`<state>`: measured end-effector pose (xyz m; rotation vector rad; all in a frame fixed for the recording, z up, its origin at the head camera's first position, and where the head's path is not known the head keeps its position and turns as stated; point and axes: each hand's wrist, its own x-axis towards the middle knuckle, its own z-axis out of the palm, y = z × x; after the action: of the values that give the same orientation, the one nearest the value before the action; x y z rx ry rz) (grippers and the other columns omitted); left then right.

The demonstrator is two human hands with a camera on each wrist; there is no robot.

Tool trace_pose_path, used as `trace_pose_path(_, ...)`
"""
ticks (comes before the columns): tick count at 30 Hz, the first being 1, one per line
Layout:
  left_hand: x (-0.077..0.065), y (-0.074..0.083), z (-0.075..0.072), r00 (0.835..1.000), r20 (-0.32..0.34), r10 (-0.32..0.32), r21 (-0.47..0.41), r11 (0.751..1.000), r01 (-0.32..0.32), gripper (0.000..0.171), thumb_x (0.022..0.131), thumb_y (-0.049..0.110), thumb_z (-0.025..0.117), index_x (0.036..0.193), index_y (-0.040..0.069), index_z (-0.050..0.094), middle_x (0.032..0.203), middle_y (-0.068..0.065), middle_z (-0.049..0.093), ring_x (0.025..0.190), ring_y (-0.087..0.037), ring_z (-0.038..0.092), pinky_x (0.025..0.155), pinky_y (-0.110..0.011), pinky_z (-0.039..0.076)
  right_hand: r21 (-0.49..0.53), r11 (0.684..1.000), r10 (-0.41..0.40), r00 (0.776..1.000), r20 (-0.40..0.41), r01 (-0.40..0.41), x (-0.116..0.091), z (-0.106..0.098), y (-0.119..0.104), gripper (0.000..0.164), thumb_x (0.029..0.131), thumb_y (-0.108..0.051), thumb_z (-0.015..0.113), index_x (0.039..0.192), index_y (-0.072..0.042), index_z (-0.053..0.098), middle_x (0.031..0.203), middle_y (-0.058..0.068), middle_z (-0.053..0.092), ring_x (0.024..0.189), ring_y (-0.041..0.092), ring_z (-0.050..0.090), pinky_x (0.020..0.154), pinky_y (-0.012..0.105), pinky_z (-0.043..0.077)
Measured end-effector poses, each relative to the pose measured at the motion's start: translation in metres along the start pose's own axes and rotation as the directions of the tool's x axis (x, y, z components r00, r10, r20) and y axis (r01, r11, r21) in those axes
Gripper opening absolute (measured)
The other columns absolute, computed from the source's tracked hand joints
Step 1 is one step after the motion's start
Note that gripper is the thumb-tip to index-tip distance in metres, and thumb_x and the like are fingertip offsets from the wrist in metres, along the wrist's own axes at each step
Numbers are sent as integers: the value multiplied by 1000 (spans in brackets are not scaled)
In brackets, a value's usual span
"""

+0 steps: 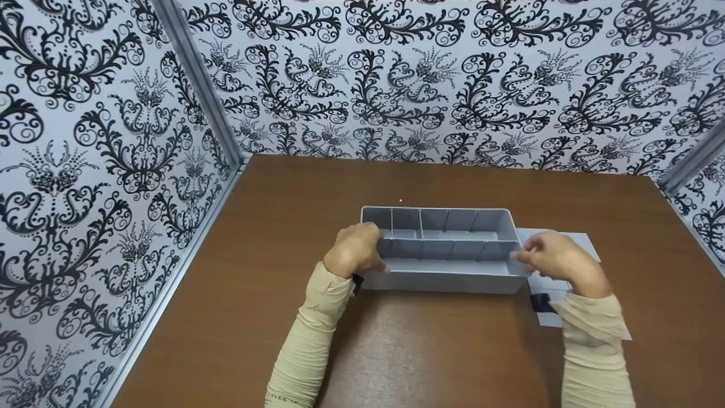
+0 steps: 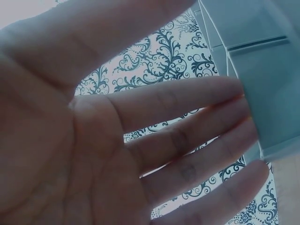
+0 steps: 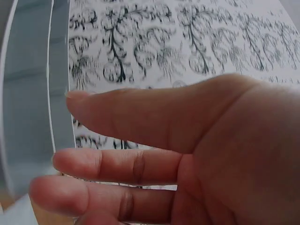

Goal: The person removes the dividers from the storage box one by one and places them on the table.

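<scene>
Wrinkled cream sleeves (image 1: pixel 306 345), black wrist pieces (image 1: pixel 541 303)

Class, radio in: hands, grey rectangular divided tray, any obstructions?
Left hand at left end of tray, right hand at right. Tray upright, brown tabletop. Possible obstruction: flat pale sheets, right.

White wallpaper with black scrolls covers the back wall (image 1: pixel 419 85), the left wall (image 1: pixel 85 170) and the sliver of right wall (image 1: pixel 718 190). Grey posts (image 1: pixel 195 79) stand in both far corners, and a pale strip (image 1: pixel 175 277) runs along the counter's left edge. The brown, wood-look counter (image 1: pixel 272 226) reaches the back wall, a soft sheen of light (image 1: pixel 391 357) on its near part.
</scene>
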<state>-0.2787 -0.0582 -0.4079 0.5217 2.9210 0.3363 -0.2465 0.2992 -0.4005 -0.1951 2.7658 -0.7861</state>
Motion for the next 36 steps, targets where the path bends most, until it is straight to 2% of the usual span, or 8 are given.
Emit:
trace_pose_path(5, 1, 1, 1, 1000, 9, -12, 4, 1000, 12, 51, 65, 36, 92, 105, 11, 74, 98, -6, 71, 94, -27, 66, 84, -46, 53, -37, 999, -32, 999, 22, 33, 19, 4, -26, 30, 93, -31, 66, 87, -1, 66, 67, 1, 64, 60, 12, 58, 55, 31, 45)
trace_pose_path(13, 0, 1, 1, 1000, 3, -3, 8, 1000, 3, 47, 65, 36, 92, 100, 10, 74, 96, -5, 70, 94, -27, 67, 82, -45, 53, -138, 989, -45, 997, 63, 53, 48, 7, -63, 29, 91, -33, 68, 89, -5, 71, 86, 9, 67, 78, 22, 59, 63, 31, 46)
trace_pose_path(17, 0, 1, 1, 1000, 8, -12, 17, 1000, 12, 48, 65, 38, 92, 100, 10, 74, 98, -5, 71, 95, -26, 67, 84, -44, 53, -154, 987, -31, 993, 116, 49, 60, 4, -79, 29, 93, -34, 66, 91, -6, 71, 86, 9, 68, 75, 20, 59, 61, 30, 46)
trace_pose_path(22, 1, 2, 1, 1000, 21, -7, 18, 1000, 7, 52, 65, 38, 92, 107, 13, 74, 104, -4, 71, 100, -26, 66, 85, -44, 53, -113, 992, -34, 984, 175, 54, 74, 2, -90, 28, 95, -30, 64, 96, -3, 70, 79, 10, 68, 62, 16, 57, 55, 28, 48)
trace_pose_path(26, 1, 3, 0, 1000, 29, -4, 44, 999, 2, 56, 66, 39, 92, 113, 16, 73, 110, -4, 70, 105, -26, 66, 86, -44, 53, -107, 993, -35, 983, 180, 55, 84, 4, -93, 29, 94, -30, 63, 98, -2, 69, 78, 10, 67, 62, 14, 56, 55, 28, 48)
trace_pose_path(31, 0, 4, -1, 1000, 19, -22, 56, 998, 21, 51, 66, 40, 91, 107, 15, 75, 107, -3, 71, 101, -25, 67, 85, -43, 54, -110, 993, -25, 985, 169, 43, 98, 11, -99, 28, 95, -29, 63, 94, -2, 69, 76, 8, 66, 62, 15, 56, 55, 27, 47)
trace_pose_path(36, 1, 3, 0, 1000, 9, -22, 63, 998, 21, 49, 65, 41, 91, 104, 15, 76, 105, -3, 72, 100, -25, 68, 84, -42, 54, -121, 992, -13, 986, 169, 34, 110, 22, -108, 26, 96, -28, 62, 95, -2, 68, 80, 11, 69, 61, 15, 57, 54, 26, 46)
